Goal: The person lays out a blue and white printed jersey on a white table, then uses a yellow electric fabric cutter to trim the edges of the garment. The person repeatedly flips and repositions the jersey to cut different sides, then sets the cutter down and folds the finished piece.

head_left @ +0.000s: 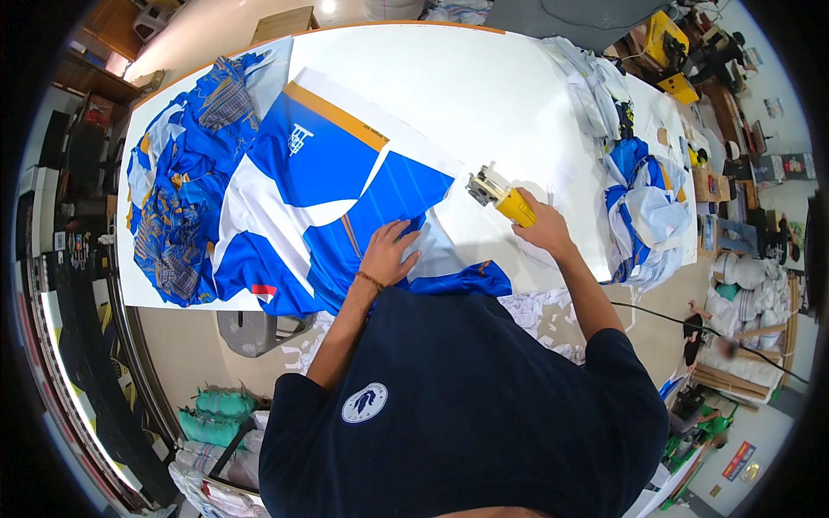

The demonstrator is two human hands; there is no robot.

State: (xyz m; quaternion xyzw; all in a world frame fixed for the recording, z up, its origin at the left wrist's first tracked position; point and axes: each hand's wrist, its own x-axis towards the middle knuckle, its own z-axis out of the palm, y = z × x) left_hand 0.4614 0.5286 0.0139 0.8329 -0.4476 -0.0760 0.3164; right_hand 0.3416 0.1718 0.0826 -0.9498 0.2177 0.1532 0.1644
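Observation:
My right hand is closed around the yellow body of a handheld electric fabric cutter. Its metal cutting head points up and left over the white table, just right of a printed fabric panel. That panel is blue and white with an orange band along its far edge. On its near part my left hand lies flat, fingers stretched out. Folds of the same blue fabric run under my left forearm and along the table's near edge.
A crumpled heap of blue, white and orange fabric covers the table's left end. More bunched fabric lies at the right end. White scraps litter the floor by the near edge, and a black cable stretches off to the right.

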